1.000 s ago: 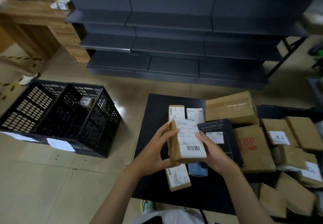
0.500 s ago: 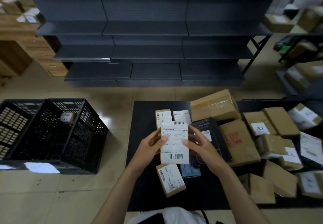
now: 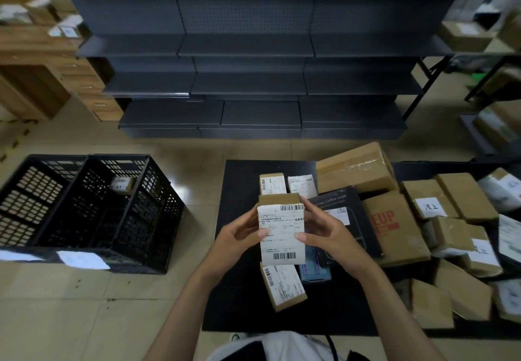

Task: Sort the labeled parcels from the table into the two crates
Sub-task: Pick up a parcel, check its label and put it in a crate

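Aloft, parcel (image 3: 281,234) inside table's (image 3: 242,180) left edge

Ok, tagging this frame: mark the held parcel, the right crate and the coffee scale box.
held parcel (image 3: 282,234), head view, white label
right crate (image 3: 165,214), head view, right wall
coffee scale box (image 3: 362,219), head view, black top

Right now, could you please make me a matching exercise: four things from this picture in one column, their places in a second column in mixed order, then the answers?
Things
1. labelled parcel
2. coffee scale box
3. small parcel
4. large taped box

Places
A. inside a black crate
B. at the far edge of the table
C. held between the left hand and the right hand
D. lying beside the red-printed carton

Pairs: 1-C, 2-D, 3-A, 4-B
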Available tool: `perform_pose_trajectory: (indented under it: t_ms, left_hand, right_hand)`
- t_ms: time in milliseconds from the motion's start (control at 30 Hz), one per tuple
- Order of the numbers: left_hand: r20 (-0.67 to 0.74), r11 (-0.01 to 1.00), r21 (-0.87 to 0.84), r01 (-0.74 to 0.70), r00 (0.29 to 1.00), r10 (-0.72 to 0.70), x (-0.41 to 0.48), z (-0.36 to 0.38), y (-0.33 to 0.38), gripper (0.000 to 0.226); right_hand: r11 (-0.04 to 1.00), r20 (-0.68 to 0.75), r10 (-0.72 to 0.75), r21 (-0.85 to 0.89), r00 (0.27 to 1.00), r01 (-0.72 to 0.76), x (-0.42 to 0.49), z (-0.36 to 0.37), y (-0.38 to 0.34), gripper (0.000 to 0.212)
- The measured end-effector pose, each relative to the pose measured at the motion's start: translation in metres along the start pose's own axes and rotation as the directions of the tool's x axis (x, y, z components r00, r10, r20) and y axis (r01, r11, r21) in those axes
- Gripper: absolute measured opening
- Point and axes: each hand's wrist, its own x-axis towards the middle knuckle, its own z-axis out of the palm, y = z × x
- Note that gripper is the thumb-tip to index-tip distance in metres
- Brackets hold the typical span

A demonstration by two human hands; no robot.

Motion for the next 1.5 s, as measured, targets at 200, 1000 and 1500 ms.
perform_pose_trajectory:
  t_ms: [200,1000,1500]
  left_hand:
    - [-0.078,0.997,-0.074,0.025,0.996,-0.031,-0.015,-0.004,-0.010,0.059]
    - [-0.114,0.976,-0.186,0.116,0.984,-0.138,-0.021,0.006,-0.023,0.048]
    - [-0.233,0.962,-0.248,0.116,0.956,-0.176,-0.013,0.013,-0.019,0.039]
  right_hand:
    - [1.000,0.007,0.021,-0.002,1.000,-0.021,0.001,0.013,0.011,0.081]
    - [0.996,-0.038,0.038,-0.075,0.999,-0.041,-0.004,0.020,0.018,0.084]
    - [0.990,-0.033,0.121,0.077,0.992,-0.118,0.001,0.026,0.011,0.056]
